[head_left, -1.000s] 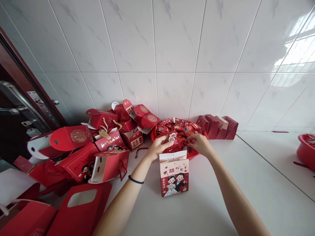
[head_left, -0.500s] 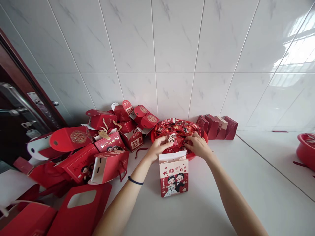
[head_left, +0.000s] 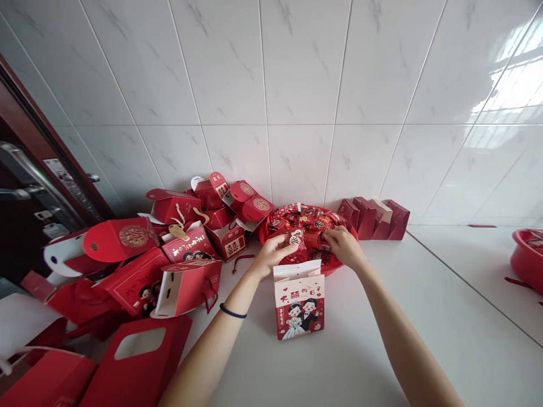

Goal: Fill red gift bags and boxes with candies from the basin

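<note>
A red basin [head_left: 337, 264] heaped with red-wrapped candies stands against the tiled wall. At its left front, my left hand [head_left: 274, 252] is closed, pinching a red candy packet [head_left: 296, 239] with a pale printed label. My right hand [head_left: 343, 244] is over the basin's right side, its thumb and fingertips closed on a shiny red wrapped candy [head_left: 314, 239] among the others. Just in front of the basin, between my forearms, a small cream-and-red gift box [head_left: 300, 308] with a cartoon couple stands upright, its top flaps raised.
Many red gift boxes [head_left: 123, 240] lie piled on the left, some with cords. Several closed dark-red boxes [head_left: 388, 220] stand in a row right of the basin. Another red basin [head_left: 528, 257] sits at the far right edge. A door handle [head_left: 29, 175] shows at left.
My right hand has shifted up slightly out of the candies, and its fingertips now pinch a shiny red packet. The left hand keeps its candy in the same place.
</note>
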A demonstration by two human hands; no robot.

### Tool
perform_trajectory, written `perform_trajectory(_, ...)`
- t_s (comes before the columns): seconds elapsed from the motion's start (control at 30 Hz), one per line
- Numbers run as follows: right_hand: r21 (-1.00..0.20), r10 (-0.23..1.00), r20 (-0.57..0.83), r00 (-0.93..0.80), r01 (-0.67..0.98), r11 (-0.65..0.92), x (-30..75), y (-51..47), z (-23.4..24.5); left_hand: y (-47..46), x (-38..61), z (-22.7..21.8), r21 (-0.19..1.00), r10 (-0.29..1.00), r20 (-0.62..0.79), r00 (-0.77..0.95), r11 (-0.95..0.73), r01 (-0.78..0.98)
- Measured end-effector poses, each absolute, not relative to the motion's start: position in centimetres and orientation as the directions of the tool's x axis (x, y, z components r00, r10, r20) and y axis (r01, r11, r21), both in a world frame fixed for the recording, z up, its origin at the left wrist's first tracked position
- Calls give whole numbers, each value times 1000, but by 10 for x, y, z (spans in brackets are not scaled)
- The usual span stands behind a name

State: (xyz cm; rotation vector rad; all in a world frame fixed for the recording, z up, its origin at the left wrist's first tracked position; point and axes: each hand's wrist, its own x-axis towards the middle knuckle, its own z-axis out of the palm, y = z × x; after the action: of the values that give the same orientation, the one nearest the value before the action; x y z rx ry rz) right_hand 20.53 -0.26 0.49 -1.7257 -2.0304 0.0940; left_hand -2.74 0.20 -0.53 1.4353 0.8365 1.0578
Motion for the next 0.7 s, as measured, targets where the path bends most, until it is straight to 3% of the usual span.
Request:
perform_trajectory(0.23,-398,945,308,-108,888,232,207,-4,5,-4,-26,4,992,924,125,360,-110,-61)
perform_trajectory(0.47,-325,937,292,-193,901,287,214,-5,3,-8,-25,7,992,921,118,371,-98,-74)
perform_trajectory(0.7,-504,894,421,-152,781,369,225,-2,10,-6,-27,6,989,915,144,376,-126,-72)
